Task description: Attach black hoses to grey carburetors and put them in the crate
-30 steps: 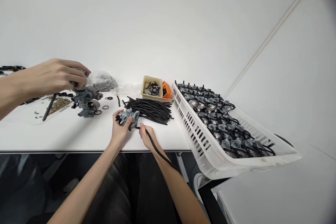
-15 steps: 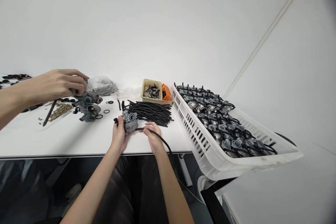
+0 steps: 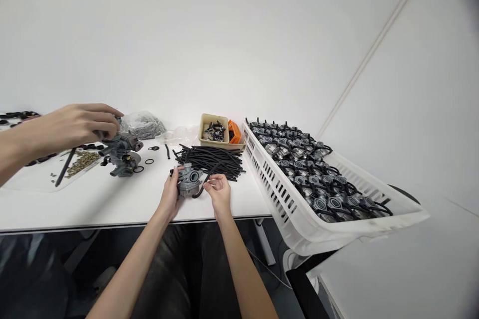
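Near the table's front edge, my left hand point(image 3: 170, 194) is closed around a grey metal carburetor point(image 3: 189, 182). A black rubber hose point(image 3: 198, 192) curves up from the carburetor's lower right side. My right hand point(image 3: 219, 192) pinches this hose beside the carburetor, thumb and fingers together. Just behind both hands lies a pile of black hoses point(image 3: 213, 160) on the white table point(image 3: 123, 204).
At left, a co-worker's hand point(image 3: 82, 122) grips stacked carburetors point(image 3: 123, 154). Brass fittings point(image 3: 84, 162) and black O-rings point(image 3: 138, 169) lie nearby. A beige tray point(image 3: 204, 134) holds small parts. A white crate point(image 3: 299, 229) full of carburetors stands at right.
The hose in my right hand, earlier stretching down past the table edge, now bends upward by the carburetor. The carburetor has turned slightly. The view has shifted a little.
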Available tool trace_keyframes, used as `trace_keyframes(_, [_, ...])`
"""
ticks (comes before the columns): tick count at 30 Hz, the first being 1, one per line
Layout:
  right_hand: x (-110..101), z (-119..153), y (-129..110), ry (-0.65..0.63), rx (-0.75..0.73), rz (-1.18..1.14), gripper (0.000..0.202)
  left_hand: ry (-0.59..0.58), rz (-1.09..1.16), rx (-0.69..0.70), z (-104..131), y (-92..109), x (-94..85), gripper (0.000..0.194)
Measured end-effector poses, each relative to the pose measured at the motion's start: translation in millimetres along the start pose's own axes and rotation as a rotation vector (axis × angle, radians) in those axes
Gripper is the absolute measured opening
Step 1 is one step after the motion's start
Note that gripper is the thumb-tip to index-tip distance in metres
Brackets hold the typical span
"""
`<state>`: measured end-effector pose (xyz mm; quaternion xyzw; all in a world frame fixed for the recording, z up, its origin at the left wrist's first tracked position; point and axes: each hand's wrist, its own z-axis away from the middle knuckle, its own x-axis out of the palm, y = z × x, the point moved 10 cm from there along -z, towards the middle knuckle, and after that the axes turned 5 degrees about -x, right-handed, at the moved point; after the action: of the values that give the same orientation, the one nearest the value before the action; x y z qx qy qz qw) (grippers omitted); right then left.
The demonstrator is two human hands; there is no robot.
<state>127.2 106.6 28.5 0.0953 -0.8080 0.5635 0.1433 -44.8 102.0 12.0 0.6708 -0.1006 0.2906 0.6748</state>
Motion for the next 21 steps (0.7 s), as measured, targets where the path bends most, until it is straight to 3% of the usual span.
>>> trace_keyframes(8, [4, -2, 2, -0.047, -0.006, 0.001, 0.055, -0.086, 0.029, -0.018, 5, 2, 9.6, 0.049])
trace_keyframes(21, [32, 8, -6, -0.371, -0.057, 0.051, 0.059, -0.083, 0.145, -0.184, 8, -9, 7.9, 0.035])
